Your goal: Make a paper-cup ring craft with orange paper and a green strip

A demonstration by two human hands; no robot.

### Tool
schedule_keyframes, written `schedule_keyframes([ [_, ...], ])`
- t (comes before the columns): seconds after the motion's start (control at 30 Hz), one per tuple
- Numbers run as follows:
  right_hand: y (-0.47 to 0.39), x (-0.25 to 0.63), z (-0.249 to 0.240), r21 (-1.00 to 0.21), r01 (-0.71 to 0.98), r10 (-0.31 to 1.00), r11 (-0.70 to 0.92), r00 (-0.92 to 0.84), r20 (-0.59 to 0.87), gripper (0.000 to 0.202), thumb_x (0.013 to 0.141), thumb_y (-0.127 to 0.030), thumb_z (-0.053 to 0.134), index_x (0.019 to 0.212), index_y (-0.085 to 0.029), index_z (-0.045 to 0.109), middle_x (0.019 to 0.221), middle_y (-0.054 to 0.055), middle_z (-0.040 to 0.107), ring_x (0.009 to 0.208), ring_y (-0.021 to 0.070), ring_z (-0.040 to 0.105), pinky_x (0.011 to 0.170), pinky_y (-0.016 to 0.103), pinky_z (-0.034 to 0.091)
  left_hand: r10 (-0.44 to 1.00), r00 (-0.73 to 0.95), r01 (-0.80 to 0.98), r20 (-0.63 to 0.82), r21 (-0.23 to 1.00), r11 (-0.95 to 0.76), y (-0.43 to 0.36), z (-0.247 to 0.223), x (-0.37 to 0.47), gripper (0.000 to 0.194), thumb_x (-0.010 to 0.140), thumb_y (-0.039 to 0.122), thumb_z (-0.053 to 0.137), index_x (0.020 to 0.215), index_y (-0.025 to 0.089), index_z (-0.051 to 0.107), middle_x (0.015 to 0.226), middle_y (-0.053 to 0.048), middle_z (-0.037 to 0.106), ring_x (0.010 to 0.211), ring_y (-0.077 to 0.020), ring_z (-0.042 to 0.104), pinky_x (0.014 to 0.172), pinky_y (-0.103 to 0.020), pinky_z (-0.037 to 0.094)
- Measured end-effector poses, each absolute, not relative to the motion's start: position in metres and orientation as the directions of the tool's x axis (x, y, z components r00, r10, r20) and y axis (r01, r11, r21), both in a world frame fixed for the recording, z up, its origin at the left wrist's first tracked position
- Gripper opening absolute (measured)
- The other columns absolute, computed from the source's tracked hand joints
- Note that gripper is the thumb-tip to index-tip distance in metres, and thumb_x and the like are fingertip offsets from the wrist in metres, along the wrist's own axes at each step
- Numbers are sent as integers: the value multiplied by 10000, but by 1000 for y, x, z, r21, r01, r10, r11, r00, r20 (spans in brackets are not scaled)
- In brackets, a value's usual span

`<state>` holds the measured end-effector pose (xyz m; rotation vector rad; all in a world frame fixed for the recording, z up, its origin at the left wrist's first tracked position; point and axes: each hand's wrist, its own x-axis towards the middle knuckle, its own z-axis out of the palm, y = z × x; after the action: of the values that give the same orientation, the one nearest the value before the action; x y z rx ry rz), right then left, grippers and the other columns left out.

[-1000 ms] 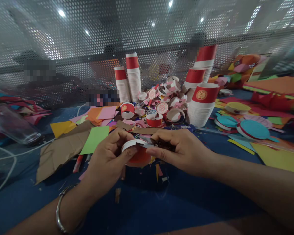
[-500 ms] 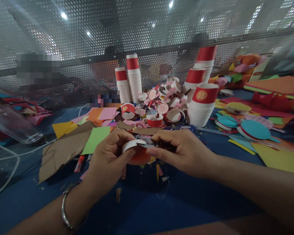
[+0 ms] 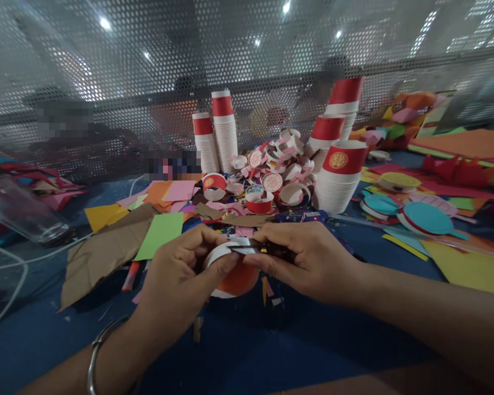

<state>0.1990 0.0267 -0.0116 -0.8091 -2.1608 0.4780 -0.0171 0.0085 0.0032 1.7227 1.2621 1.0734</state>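
My left hand (image 3: 181, 269) pinches the rim of an orange paper cup piece (image 3: 239, 278) with a white edge, its thumb in front and fingers behind. From the right, my right hand (image 3: 313, 258) grips dark scissors (image 3: 243, 246), whose blades lie across the white edge beside my left thumb. Most of the scissors' handle is hidden in my fingers. Just behind my right hand lies a blue glue gun (image 3: 300, 216) with a small red light. A heap of cut red and white cup rings (image 3: 259, 202) sits beyond my hands.
Stacks of red and white paper cups (image 3: 340, 175) stand at the back. Brown cardboard (image 3: 107, 258), green paper (image 3: 160, 236) and a clear glass (image 3: 28, 208) are at left. Blue round paper pieces (image 3: 428, 217) and coloured sheets lie at right. Behind rises a perforated metal screen (image 3: 247, 49).
The scissors have turned, and their blades show more plainly at the white edge. More of the orange cup piece shows below my fingers. The glue gun is less covered by my right hand.
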Motion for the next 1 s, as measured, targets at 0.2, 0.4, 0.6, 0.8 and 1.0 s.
schedule_keyframes([
  [0.2,27,198,-13,-572,404,697,714,-494,521,399,1035,-508,594,788,-195,604,675,-17,548,598,120,468,571,260,338,966,195,299,170,928,-223,11,1,-20,221,825,384,802,836,184,710,714,-22,733,618,-134,618,564,-206,467],
  [0.4,26,198,-13,-591,404,711,698,-491,504,376,1013,-493,643,809,-179,615,677,-34,517,588,109,438,575,260,324,958,227,274,177,932,-237,15,-3,-27,195,847,368,820,829,194,733,717,-1,732,610,-108,600,557,-178,445],
  [0.6,25,197,-13,-594,396,706,700,-508,493,341,1025,-434,639,829,-155,634,703,-27,531,608,107,456,587,262,324,965,231,269,125,945,-187,17,-3,-26,195,822,359,850,848,196,745,733,-4,738,623,-115,610,557,-186,450],
  [0.8,24,198,-14,-581,387,691,716,-513,509,324,1030,-363,637,781,-160,593,692,-34,518,595,95,442,589,255,319,969,238,258,68,957,-131,16,-2,-27,226,793,354,867,850,188,724,728,-4,737,639,-123,613,569,-193,447],
  [1.0,25,198,-15,-564,379,673,734,-517,529,365,1043,-338,608,728,-189,503,658,-53,474,564,83,404,576,250,299,970,242,291,37,950,-109,19,-3,-28,263,788,389,867,855,191,707,734,3,712,648,-121,596,550,-191,411],
])
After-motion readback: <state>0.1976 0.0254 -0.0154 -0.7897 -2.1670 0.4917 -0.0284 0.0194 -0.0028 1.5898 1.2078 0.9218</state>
